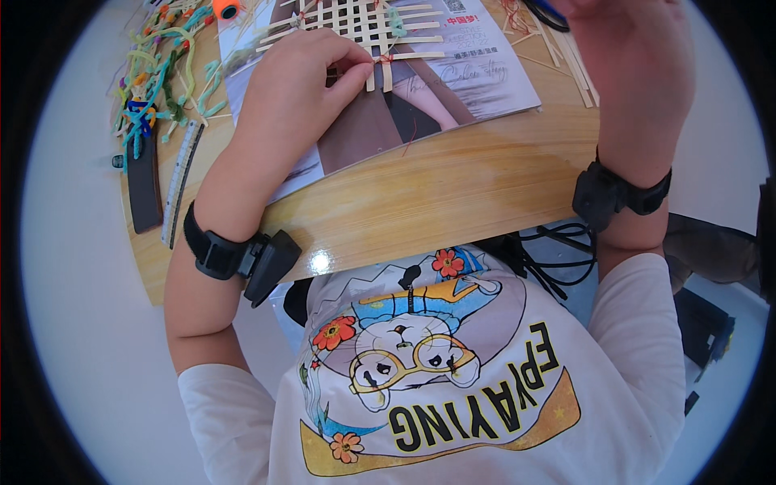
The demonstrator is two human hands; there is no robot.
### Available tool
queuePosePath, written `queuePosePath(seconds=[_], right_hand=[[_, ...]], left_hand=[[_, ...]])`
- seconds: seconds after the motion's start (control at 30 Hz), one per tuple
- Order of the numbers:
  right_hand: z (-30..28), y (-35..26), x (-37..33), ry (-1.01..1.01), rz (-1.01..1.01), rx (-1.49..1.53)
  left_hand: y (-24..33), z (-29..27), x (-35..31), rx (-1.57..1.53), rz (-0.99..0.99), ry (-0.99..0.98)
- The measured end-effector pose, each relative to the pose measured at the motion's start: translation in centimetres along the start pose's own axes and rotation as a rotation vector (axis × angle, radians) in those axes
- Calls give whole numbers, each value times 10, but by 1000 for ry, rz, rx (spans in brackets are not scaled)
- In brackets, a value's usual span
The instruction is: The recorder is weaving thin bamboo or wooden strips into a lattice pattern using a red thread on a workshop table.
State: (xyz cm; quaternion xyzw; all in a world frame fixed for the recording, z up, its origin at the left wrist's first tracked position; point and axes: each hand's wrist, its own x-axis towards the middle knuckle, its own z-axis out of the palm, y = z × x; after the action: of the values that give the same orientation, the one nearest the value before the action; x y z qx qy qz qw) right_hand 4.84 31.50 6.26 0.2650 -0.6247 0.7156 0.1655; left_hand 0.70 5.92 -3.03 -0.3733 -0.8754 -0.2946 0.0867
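A lattice of pale flat strips (353,22), woven over and under with open square gaps, lies on a magazine-like printed sheet (501,89). My left hand (311,77) is closed at its near edge, thumb and forefinger pinched together on a strip end. Red thread (385,59) is wound around a crossing just right of the fingertips. Light green fuzzy yarn (396,23) runs through the lattice's right side. Raised at the top right, my right hand (626,36) is cut off by the picture's upper edge, so its fingers are hidden.
Colourful fuzzy stems (153,69) heap at the far left, above a dark flat bar (145,182) and a clear ruler (183,182). An orange-ended cylinder (227,9) stands behind. Loose pale strips (572,61) lie right of the sheet, near a dark curved object (548,14).
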Motion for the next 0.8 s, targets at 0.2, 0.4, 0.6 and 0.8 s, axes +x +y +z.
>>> queuePosePath(seconds=[0.2,0.4,0.6,0.8], right_hand=[[-6,-13,16,16,-163,-90],[-22,-2,22,72,-179,-129],[-32,15,19,143,-41,-178],[-26,33,13,200,166,-212]], left_hand=[[-2,1,2,-158,-67,7],[-1,1,-1,-200,-108,3],[-5,5,1,-141,-65,15],[-5,6,0,-159,-95,10]])
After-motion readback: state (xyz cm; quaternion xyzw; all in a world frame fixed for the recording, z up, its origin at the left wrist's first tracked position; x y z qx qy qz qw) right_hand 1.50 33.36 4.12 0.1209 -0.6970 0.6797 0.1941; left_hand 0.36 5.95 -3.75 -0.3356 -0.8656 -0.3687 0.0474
